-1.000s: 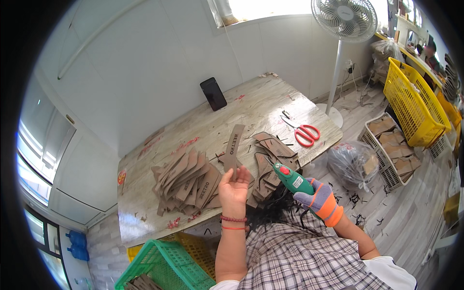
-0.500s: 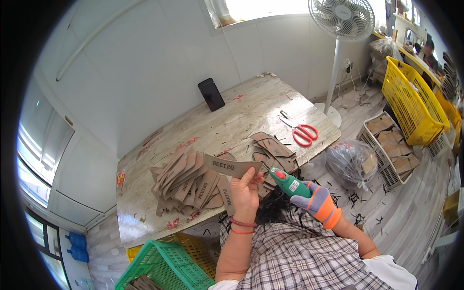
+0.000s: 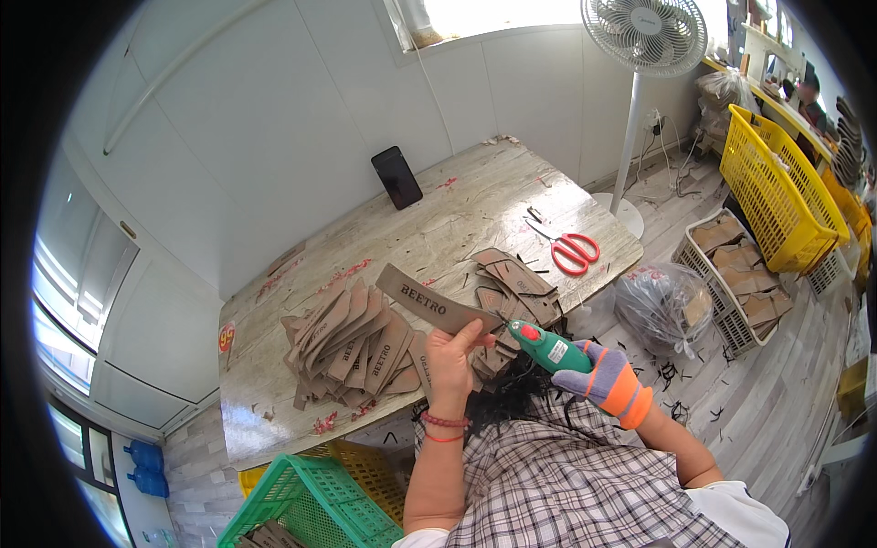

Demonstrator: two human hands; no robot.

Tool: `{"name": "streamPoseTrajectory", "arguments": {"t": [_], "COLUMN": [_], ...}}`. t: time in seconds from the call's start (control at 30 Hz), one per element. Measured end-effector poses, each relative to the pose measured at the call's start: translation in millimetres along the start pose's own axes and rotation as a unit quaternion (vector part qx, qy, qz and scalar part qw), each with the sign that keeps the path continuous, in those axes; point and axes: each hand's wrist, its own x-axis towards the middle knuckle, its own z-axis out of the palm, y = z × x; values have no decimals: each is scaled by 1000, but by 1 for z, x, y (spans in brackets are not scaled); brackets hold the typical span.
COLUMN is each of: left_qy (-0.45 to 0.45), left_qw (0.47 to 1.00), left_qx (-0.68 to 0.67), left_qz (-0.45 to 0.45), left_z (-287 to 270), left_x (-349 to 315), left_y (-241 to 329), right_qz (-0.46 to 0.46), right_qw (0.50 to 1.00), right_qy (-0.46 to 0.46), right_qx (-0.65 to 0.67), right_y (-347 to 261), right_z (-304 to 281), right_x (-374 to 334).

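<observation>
My left hand (image 3: 450, 367), bare, pinches a curved grey-brown strip (image 3: 422, 300) with dark printed lettering near its right end. In my right hand (image 3: 605, 384), wearing a grey and orange glove, is a green handheld electric cutter (image 3: 551, 350) with a red button. The cutter's nose is at the strip's right end; whether it touches is too small to tell. A heap of similar strips (image 3: 352, 347) spreads over the table's left front, and a smaller stack (image 3: 519, 281) lies behind the cutter. Black trimmings (image 3: 519, 391) gather on my lap.
Red-handled scissors (image 3: 574, 254) and a phone (image 3: 396, 178) are on the wooden table (image 3: 475, 201). A green crate (image 3: 315, 502) stands below its front edge. To the right are a plastic bag (image 3: 662, 310), a crate of brown pieces (image 3: 738, 274), a yellow crate (image 3: 781, 196) and a fan (image 3: 646, 36).
The strip has tilted, its left end rising and its right end dropping. My left hand has shifted slightly left and down, and the cutter has moved a little lower.
</observation>
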Motion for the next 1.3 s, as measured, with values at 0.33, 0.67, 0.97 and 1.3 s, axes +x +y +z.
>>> {"name": "streamPoseTrajectory", "arguments": {"t": [0.33, 0.67, 0.97, 1.3], "left_qy": [-19, -14, 161, 149], "left_qw": [997, 996, 984, 617], "left_qx": [76, 82, 22, 771], "left_qz": [9, -26, 70, 43], "left_z": [-7, -18, -59, -76], "left_x": [0, -3, 52, 105], "left_y": [5, 9, 66, -71], "right_qz": [1, -4, -2, -1], "right_qw": [999, 999, 999, 999], "right_qy": [-16, -27, 1, 30], "right_qx": [-42, -19, 41, 43], "right_y": [-1, -4, 1, 24], "right_z": [-4, 13, 7, 4], "right_x": [3, 18, 13, 12]}}
